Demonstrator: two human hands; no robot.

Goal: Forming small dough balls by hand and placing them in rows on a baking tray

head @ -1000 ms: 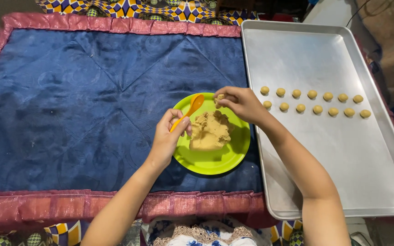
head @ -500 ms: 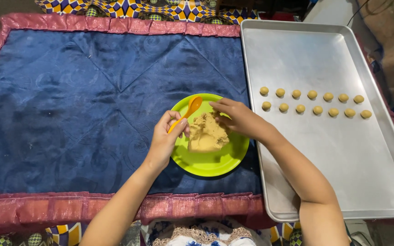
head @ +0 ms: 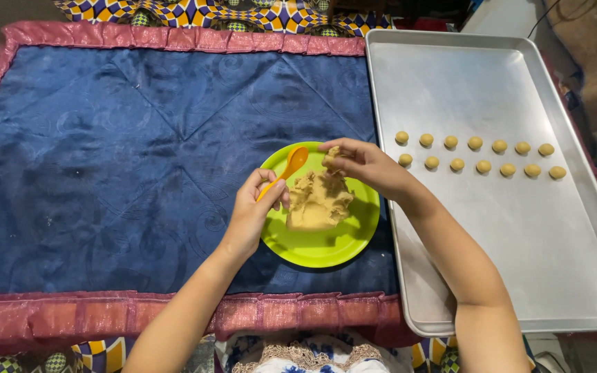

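Observation:
A lime green plate (head: 343,243) sits on a blue quilted cloth and holds a lump of tan dough (head: 317,202). My left hand (head: 253,211) grips an orange spoon (head: 290,166) at the plate's left rim, its bowl lifted toward the far edge. My right hand (head: 361,162) hovers over the plate's far right side, fingertips pinched on a small piece of dough (head: 332,152) just above the lump. To the right lies a large metal baking tray (head: 519,276) with two rows of several small dough balls (head: 478,155).
The blue cloth (head: 119,159) has a pink ruffled border (head: 70,321) and covers the area left of the tray. Patterned checkered fabric shows at the far edge and near my lap. The tray's near half is bare metal.
My right hand dipped toward the dough lump and has lifted back a little with a piece pinched in its fingers. The left hand kept the spoon almost still.

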